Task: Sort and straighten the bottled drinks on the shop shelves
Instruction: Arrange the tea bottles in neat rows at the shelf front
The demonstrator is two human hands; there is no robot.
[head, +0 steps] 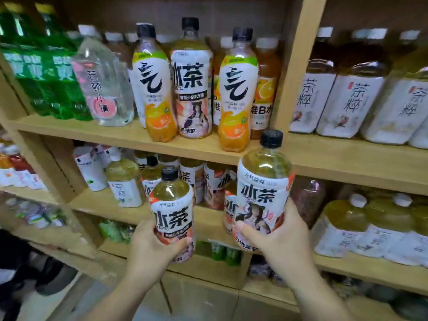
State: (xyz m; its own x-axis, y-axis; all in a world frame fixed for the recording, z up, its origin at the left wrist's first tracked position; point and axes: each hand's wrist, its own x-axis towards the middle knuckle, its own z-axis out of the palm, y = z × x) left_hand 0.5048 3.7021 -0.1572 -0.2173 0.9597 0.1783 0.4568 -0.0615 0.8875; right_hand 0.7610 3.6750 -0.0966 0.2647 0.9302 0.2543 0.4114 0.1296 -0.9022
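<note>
My left hand (151, 247) grips the lower part of an iced tea bottle (171, 205) with a black cap and a white label. My right hand (281, 237) grips a second, matching iced tea bottle (264, 191), held higher, its cap level with the upper shelf's edge. Both bottles are upright, in front of the middle shelf. On the upper shelf (129, 133) a third iced tea bottle (191, 84) stands between two orange drink bottles (154, 89) (237, 93).
Green bottles (46, 72) and a clear water bottle (102, 82) fill the upper shelf's left side. A wooden upright (294, 66) separates white-capped tea bottles (347, 89) on the right. More iced tea bottles (208, 181) stand on the middle shelf behind my hands.
</note>
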